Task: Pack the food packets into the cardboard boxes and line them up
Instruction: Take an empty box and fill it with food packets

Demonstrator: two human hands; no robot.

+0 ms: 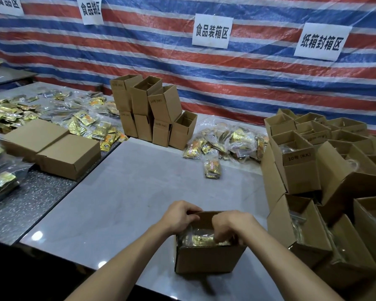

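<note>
- While both bare hands are working at its open top, a small brown cardboard box [207, 258] is standing upright at the near edge of the pale grey stone-look table [126, 192], directly in front of the person.
- Inside the box, a clear plastic bag of gold foil food packets [201, 238] is lying just below the rim.
- The left hand [180, 215] is curling over the far-left rim, fingers gripping the cardboard edge.
- The right hand [231, 227] is reaching down into the opening with fingers bent, pinching at the bag; exactly what the fingertips are clasping is hidden.
- Just to the right, a crowd of open brown boxes [326, 170] is sitting close together, several showing clear plastic inside, some tilting.
- Further back on the table, a loose heap of bagged gold-and-orange packets [228, 142] is lying, with one bag [213, 169] resting apart in front of it.
- Behind that, a two-tier stack of empty upright cartons [148, 111] is leaning slightly.
- On the left, two closed flat brown boxes [52, 146] are lying side by side across the seam with a darker speckled counter [30, 203], gold packets [11, 114] scattering behind them.
- A red, white and blue striped tarpaulin [204, 68] is hanging as the backdrop, carrying white paper signs [212, 32] with printed characters.
</note>
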